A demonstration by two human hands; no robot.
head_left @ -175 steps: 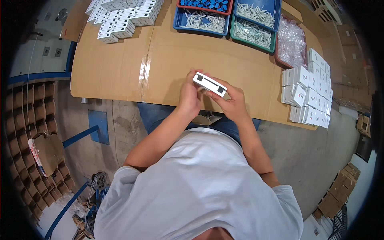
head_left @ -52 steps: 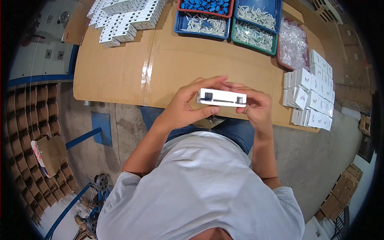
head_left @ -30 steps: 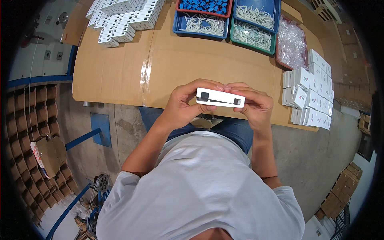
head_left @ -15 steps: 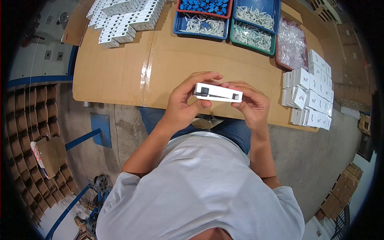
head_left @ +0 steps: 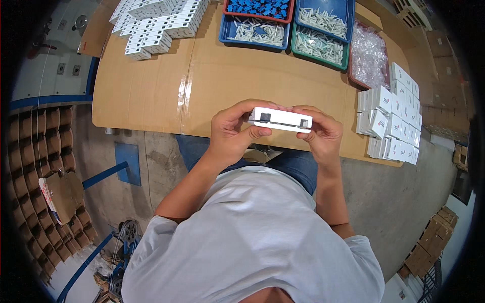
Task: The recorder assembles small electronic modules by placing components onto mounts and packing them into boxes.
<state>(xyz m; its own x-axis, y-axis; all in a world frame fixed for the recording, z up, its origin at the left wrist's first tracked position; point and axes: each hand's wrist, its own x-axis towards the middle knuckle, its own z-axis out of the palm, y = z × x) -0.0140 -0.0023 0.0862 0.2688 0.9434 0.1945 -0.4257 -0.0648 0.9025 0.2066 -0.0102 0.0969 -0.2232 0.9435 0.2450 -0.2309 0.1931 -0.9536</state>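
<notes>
A white rectangular plastic part [head_left: 280, 119] with two dark square openings in its side is held level in front of my chest, over the near edge of the cardboard-covered table [head_left: 166, 91]. My left hand [head_left: 233, 132] grips its left end with the thumb under the front. At the other end my right hand [head_left: 322, 134] wraps around it, fingers curled over the top. Both hands are shut on the part.
Rows of white plastic parts [head_left: 156, 20] lie at the table's far left. Blue and green bins [head_left: 255, 25] of small white and blue pieces, plus a tray of clear bags [head_left: 371, 50], line the far edge. Small white boxes [head_left: 391, 116] are stacked on the right. Cardboard dividers [head_left: 40, 151] stand on the floor at left.
The white part has been turned and shifted slightly in my hands over the last seconds, staying at the table's near edge. Both hands keep their grip.
</notes>
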